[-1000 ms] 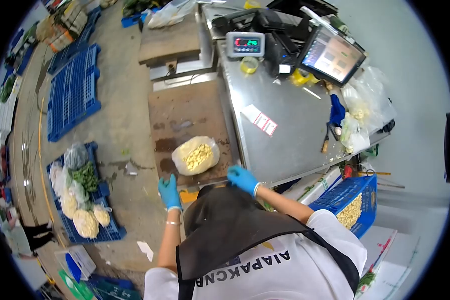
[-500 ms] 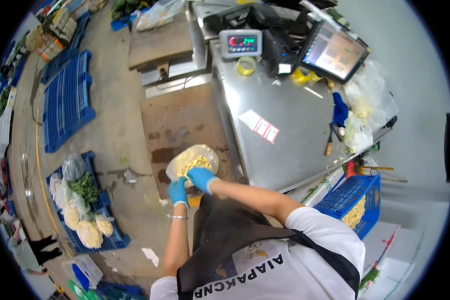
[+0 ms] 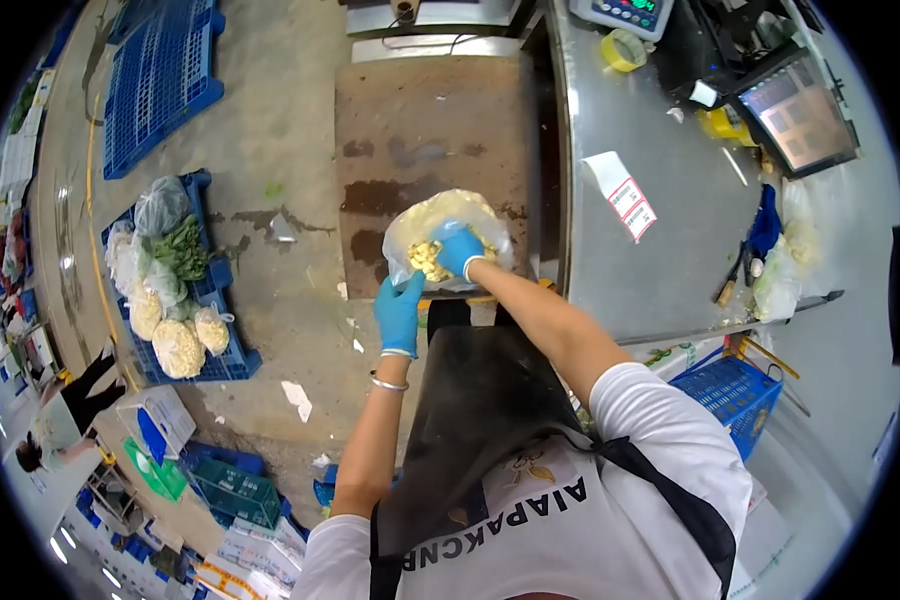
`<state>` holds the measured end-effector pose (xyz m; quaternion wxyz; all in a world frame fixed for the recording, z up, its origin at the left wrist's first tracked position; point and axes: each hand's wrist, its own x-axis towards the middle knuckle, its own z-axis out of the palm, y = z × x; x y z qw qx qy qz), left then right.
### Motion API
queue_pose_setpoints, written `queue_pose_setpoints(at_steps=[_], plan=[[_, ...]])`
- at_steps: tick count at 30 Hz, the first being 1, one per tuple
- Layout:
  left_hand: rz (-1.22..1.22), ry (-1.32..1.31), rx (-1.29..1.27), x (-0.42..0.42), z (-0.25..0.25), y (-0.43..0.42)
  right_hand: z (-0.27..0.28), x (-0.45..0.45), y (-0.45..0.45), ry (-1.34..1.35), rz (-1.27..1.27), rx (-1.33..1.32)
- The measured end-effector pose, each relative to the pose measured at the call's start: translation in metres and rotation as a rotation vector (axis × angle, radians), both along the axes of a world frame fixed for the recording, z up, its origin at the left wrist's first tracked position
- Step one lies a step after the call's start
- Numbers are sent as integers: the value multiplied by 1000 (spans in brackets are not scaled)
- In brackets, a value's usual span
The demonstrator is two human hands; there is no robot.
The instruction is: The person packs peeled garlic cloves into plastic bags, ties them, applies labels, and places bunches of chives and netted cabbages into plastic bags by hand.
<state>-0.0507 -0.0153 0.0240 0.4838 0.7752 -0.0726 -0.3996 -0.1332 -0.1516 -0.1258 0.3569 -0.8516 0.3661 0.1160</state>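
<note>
Clear plastic bag (image 3: 402, 234) rests open on the brown platform (image 3: 430, 110), toward its near edge, holding pale yellow pieces (image 3: 425, 262). Gloved right hand (image 3: 460, 250) is inside the bag, fingers among the pieces; their closure cannot be determined. Gloved left hand (image 3: 398, 315) is at the bag's near left edge, fingers and thumb parted. Steel worktop (image 3: 630, 285) stands to the right, bearing printed labels (image 3: 630, 203).

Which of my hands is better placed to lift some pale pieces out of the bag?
Probably your right hand: it is inside the open bag, among the pale pieces. Your left hand is at the bag's near edge, seemingly better placed to steady it.
</note>
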Motion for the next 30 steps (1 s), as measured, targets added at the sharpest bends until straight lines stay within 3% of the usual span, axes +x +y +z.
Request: queue_pose_setpoints(at_steps=[1,3,4,5,6,9,12,15,18,20,21,22,23,24,25,27,28,29,30], plan=[[-21,-21,3,1,1,-2,18,2,-7,-1,28,135],[-47,-78,82,2,9,0,24,-13,7,-360,-287,236],[-38,-94,79,1,14,1,38,-22,5,-471,-175,173],[-11,-111,43,0,18,4,55,-31,1,-413,-143,310],[16,-127,12,0,19,9,59,-43,8,-522,-236,381],[22,-176,3,11,14,25,168,-82,-4,-472,-383,829],[17,-198,30,25,4,37,250,-143,-7,-574,-661,1083],[45,-168,23,31,12,33,320,-224,-6,-737,-937,998],[-51,-219,48,36,12,28,350,-338,9,-968,-1197,783],[-118,-228,53,36,11,20,342,-434,26,-1172,-1355,411],[-144,-234,66,36,10,18,356,-480,43,-1023,-1480,186],[-153,-145,38,35,17,16,381,-498,55,-1113,-1561,78],[-135,-133,52,29,23,13,395,-549,73,-959,-1570,58],[-99,-151,68,23,28,8,384,-620,88,-683,-1696,-35],[-136,-223,105,23,24,8,376,-653,106,-552,-1891,-310],[-116,-301,117,6,37,-2,335,-788,146,-361,-1981,-344],[-174,-279,153,8,32,-2,306,-867,163,158,-1833,-521],[-235,-253,189,9,24,-2,311,-876,167,501,-1674,-457],[-244,-257,241,8,19,-3,294,-882,170,846,-1448,-730]])
